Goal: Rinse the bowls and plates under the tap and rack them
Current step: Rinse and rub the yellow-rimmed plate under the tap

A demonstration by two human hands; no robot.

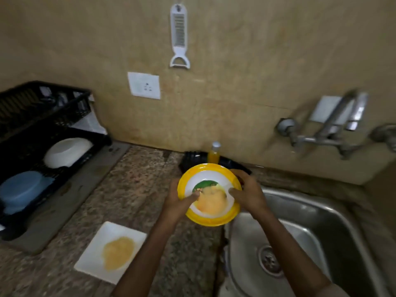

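Both my hands hold a yellow-rimmed plate (pixel 214 168) with a yellow smear on its white middle, above the counter at the sink's left edge. My left hand (pixel 179 202) grips its left rim with the thumb on the face. My right hand (pixel 248 194) grips the right rim the same way. A white square plate (pixel 94 251) with a yellow smear lies on the counter near me. The black dish rack (pixel 27 116) at the left holds a white bowl (pixel 64 151) and a blue bowl (pixel 21 187). The tap (pixel 334 125) juts from the wall at the right.
The steel sink (pixel 321 221) with its drain fills the lower right. A yellow bottle (pixel 214 154) stands in a black tray (pixel 192 159) against the wall behind the plate. A wall socket (pixel 144 85) and a hanging white peeler (pixel 179 37) are on the wall.
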